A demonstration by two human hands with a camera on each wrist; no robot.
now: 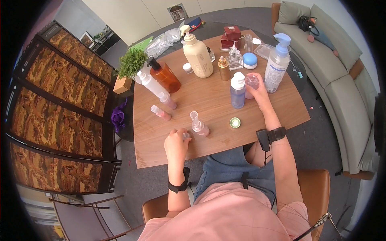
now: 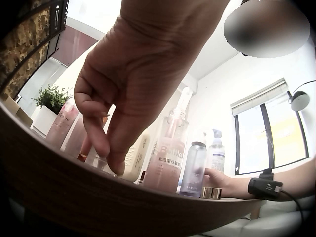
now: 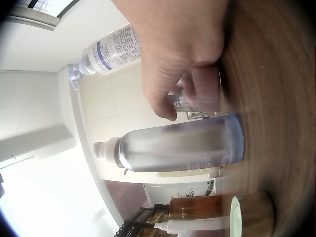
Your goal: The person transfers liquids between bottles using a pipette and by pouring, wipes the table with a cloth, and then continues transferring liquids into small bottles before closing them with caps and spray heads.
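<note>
Thumb and a finger of the left hand pinch a small clear cap at the table's near edge. Just right of it stands a pink bottle with a tall clear top. The right hand has its fingers curled round a clear pink container standing on the wood. Beside that container is an upright bluish bottle with a white top. A gold lid with green inside lies between the hands.
Two small pink bottles, a white bottle and an amber bottle stand at the left. Behind are a cream pump bottle and a gold bottle. A large clear pump bottle stands right of the right hand.
</note>
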